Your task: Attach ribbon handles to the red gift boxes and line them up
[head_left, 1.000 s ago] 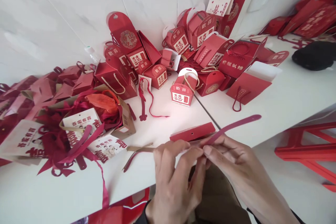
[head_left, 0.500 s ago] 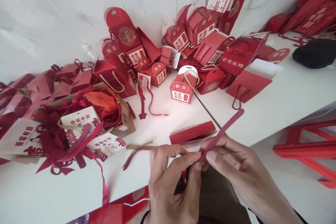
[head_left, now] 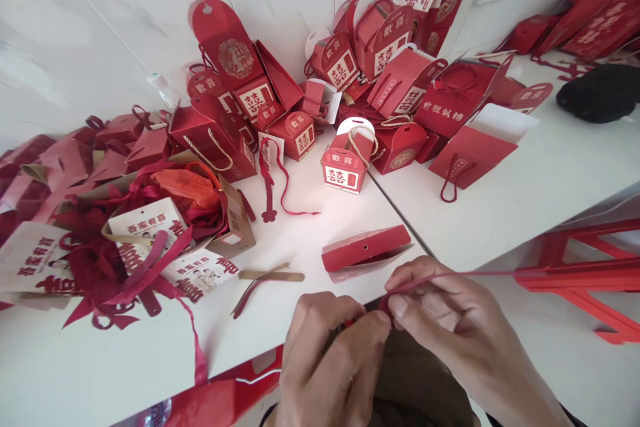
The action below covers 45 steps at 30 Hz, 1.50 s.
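My left hand (head_left: pixel 333 353) is closed, with thumb and forefinger pinched near one end of a narrow dark pink strap (head_left: pixel 473 274). Against those fingertips, my right hand (head_left: pixel 457 330) pinches the same strap between thumb and fingers. The strap runs out past the right hand, seen nearly edge-on, and its part between the fingertips is mostly covered. A bit of red shows inside the left hand, too hidden to name. Just beyond the hands, a folded red box (head_left: pixel 367 250) with a small hole lies on the table. Two thin straps (head_left: pixel 275 276) lie crossed to its left.
Assembled red gift boxes (head_left: pixel 345 160) crowd the white table (head_left: pixel 295 240) along the wall. At left, a cardboard box (head_left: pixel 235 220) overflows with ribbons and printed cards. A red bag (head_left: pixel 457 153) stands at right, a black cap (head_left: pixel 600 97) behind it. A red stool (head_left: pixel 565 273) stands below.
The strap has swung from pointing up and right to lying nearly level toward the right. My left fingers have curled in more over its end. The view has shifted slightly.
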Motion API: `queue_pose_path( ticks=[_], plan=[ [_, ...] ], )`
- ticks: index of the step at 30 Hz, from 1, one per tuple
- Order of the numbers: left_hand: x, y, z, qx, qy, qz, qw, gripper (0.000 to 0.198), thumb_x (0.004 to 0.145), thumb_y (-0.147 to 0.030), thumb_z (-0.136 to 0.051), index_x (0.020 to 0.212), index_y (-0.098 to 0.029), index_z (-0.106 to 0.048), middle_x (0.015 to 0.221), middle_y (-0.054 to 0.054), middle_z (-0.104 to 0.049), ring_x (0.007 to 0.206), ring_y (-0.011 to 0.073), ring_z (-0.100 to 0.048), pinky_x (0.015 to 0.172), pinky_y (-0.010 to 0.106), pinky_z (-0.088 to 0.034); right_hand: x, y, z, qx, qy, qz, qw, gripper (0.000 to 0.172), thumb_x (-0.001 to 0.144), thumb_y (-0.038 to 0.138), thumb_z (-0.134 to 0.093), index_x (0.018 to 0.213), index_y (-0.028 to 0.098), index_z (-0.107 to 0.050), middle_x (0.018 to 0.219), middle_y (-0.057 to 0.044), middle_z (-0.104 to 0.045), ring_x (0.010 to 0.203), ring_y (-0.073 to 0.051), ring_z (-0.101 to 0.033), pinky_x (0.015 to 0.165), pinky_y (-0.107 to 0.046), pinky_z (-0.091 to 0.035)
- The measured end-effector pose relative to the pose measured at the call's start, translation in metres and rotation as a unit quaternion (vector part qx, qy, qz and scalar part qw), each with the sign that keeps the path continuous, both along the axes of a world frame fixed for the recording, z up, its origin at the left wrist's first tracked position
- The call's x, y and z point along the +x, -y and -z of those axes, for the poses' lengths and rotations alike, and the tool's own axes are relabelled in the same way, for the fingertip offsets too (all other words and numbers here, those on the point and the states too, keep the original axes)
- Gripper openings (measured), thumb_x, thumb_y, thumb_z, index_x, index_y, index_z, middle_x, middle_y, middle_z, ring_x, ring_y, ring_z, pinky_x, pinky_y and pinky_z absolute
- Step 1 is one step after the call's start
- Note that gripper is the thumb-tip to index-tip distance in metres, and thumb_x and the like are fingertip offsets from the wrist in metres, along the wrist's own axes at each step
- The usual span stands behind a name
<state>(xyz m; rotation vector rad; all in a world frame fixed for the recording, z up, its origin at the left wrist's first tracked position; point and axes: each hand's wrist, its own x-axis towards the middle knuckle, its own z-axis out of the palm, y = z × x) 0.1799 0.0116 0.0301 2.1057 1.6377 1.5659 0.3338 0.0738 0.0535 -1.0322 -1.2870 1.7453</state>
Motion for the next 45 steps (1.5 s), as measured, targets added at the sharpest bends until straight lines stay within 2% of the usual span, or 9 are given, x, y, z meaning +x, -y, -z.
queue_pose_path(
  ticks=[7, 12, 15, 21, 27, 33, 36, 42, 45],
  plan=[
    [-0.003, -0.001, 0.003, -0.034, 0.032, 0.041, 0.998, 0.028, 0.086, 0.002, -0.070, 0.109, -0.013, -0.068, 0.096, 0.005, -0.067, 0.086, 0.0122, -0.062, 0.075, 0.023, -0.054, 0.005, -0.003, 0.014, -0.023, -0.021, -0.075, 0.997, 0.019, 0.103, 0.044, -0.070, 0.102, 0.026, -0.069, 0.091, 0.000, -0.067, 0.087, -0.017, -0.062, 0.078, -0.024, -0.051],
    [-0.002, 0.001, 0.004, -0.016, -0.010, 0.037, 0.999, 0.035, 0.084, 0.005, -0.069, 0.112, -0.016, -0.068, 0.099, 0.005, -0.068, 0.086, 0.0139, -0.061, 0.074, 0.025, -0.054, 0.005, -0.004, 0.016, 0.010, 0.001, -0.059, 0.998, 0.010, 0.102, 0.035, -0.070, 0.096, 0.027, -0.071, 0.087, 0.003, -0.066, 0.081, -0.013, -0.062, 0.074, -0.018, -0.052],
    [0.003, 0.003, 0.004, -0.053, 0.059, 0.025, 0.997, 0.026, 0.086, 0.003, -0.066, 0.103, -0.018, -0.068, 0.091, 0.003, -0.065, 0.080, 0.0117, -0.062, 0.070, 0.022, -0.052, 0.005, -0.003, 0.015, 0.013, -0.008, -0.060, 0.998, 0.008, 0.103, 0.033, -0.069, 0.098, 0.028, -0.072, 0.086, 0.003, -0.066, 0.081, -0.013, -0.064, 0.076, -0.017, -0.053],
    [0.024, 0.006, 0.004, -0.123, 0.390, -0.040, 0.912, 0.005, 0.093, -0.017, -0.068, 0.091, -0.022, -0.066, 0.081, -0.001, -0.056, 0.071, 0.0112, -0.053, 0.063, 0.021, -0.046, 0.007, -0.003, 0.014, -0.029, -0.046, -0.124, 0.991, 0.018, 0.105, 0.042, -0.067, 0.117, 0.028, -0.069, 0.095, 0.000, -0.066, 0.092, -0.018, -0.061, 0.085, -0.027, -0.052],
    [0.032, 0.009, 0.000, -0.179, 0.548, -0.013, 0.817, 0.009, 0.092, -0.030, -0.073, 0.092, -0.024, -0.066, 0.080, -0.002, -0.059, 0.072, 0.0099, -0.055, 0.069, 0.018, -0.047, 0.004, -0.009, 0.015, -0.084, -0.088, -0.204, 0.971, 0.034, 0.100, 0.051, -0.074, 0.124, 0.027, -0.068, 0.096, -0.002, -0.060, 0.092, -0.019, -0.054, 0.085, -0.030, -0.046],
    [0.030, 0.010, 0.007, -0.177, 0.566, 0.019, 0.805, 0.016, 0.089, -0.037, -0.077, 0.087, -0.023, -0.069, 0.081, -0.002, -0.054, 0.069, 0.0087, -0.051, 0.066, 0.019, -0.045, 0.001, -0.009, 0.024, -0.073, -0.141, -0.189, 0.969, 0.021, 0.099, 0.044, -0.077, 0.101, 0.024, -0.070, 0.086, 0.001, -0.055, 0.079, -0.015, -0.050, 0.074, -0.024, -0.043],
    [0.027, 0.010, 0.008, -0.195, 0.578, 0.020, 0.792, 0.017, 0.090, -0.036, -0.076, 0.087, -0.021, -0.068, 0.080, -0.001, -0.055, 0.069, 0.0088, -0.052, 0.065, 0.018, -0.045, 0.002, -0.009, 0.024, -0.036, -0.090, -0.167, 0.981, 0.021, 0.100, 0.043, -0.076, 0.095, 0.024, -0.069, 0.087, 0.001, -0.059, 0.080, -0.016, -0.053, 0.072, -0.024, -0.043],
    [0.018, 0.009, -0.002, -0.236, 0.529, -0.008, 0.815, 0.013, 0.086, -0.029, -0.080, 0.082, -0.020, -0.072, 0.079, -0.001, -0.060, 0.071, 0.0093, -0.056, 0.068, 0.018, -0.046, 0.004, -0.008, 0.024, -0.040, -0.091, -0.172, 0.980, 0.019, 0.103, 0.043, -0.070, 0.097, 0.025, -0.067, 0.091, 0.001, -0.060, 0.085, -0.015, -0.054, 0.076, -0.024, -0.043],
    [0.015, 0.008, -0.004, -0.266, 0.572, 0.006, 0.776, 0.019, 0.083, -0.034, -0.082, 0.080, -0.018, -0.071, 0.073, -0.001, -0.057, 0.066, 0.0095, -0.052, 0.065, 0.020, -0.045, 0.002, -0.007, 0.023, -0.052, -0.085, -0.167, 0.981, 0.020, 0.103, 0.044, -0.071, 0.098, 0.025, -0.068, 0.091, 0.001, -0.059, 0.083, -0.015, -0.054, 0.075, -0.023, -0.045]
  ],
)
